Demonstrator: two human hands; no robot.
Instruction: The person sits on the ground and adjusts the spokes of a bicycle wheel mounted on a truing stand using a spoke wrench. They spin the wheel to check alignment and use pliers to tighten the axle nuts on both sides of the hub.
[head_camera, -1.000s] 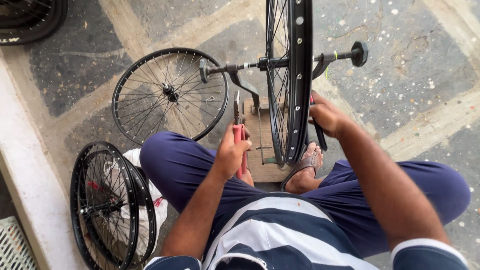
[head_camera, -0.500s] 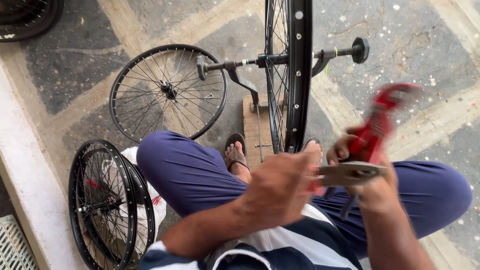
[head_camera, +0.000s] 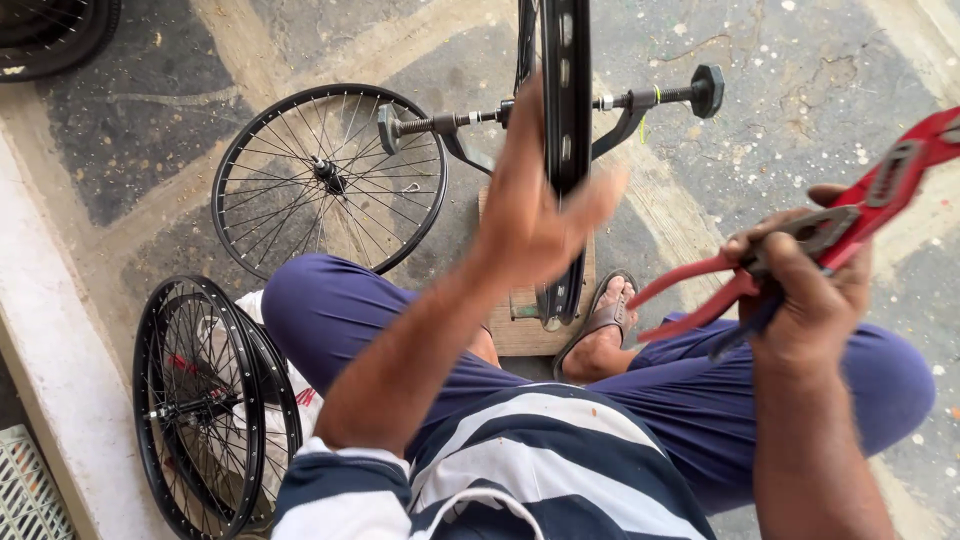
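Nearest me, my right hand (head_camera: 805, 290) is closed around red pliers (head_camera: 800, 245), held up on the right. My left hand (head_camera: 535, 215), blurred and open with fingers spread, is at the upright wheel (head_camera: 565, 100) in its stand (head_camera: 540, 115). Farther left, a spoked rim (head_camera: 330, 180) lies flat on the floor (head_camera: 790, 90).

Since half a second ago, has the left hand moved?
Yes. The left hand has gone from near the lap, beside the red pliers, up and forward to the upright wheel rim on the stand.
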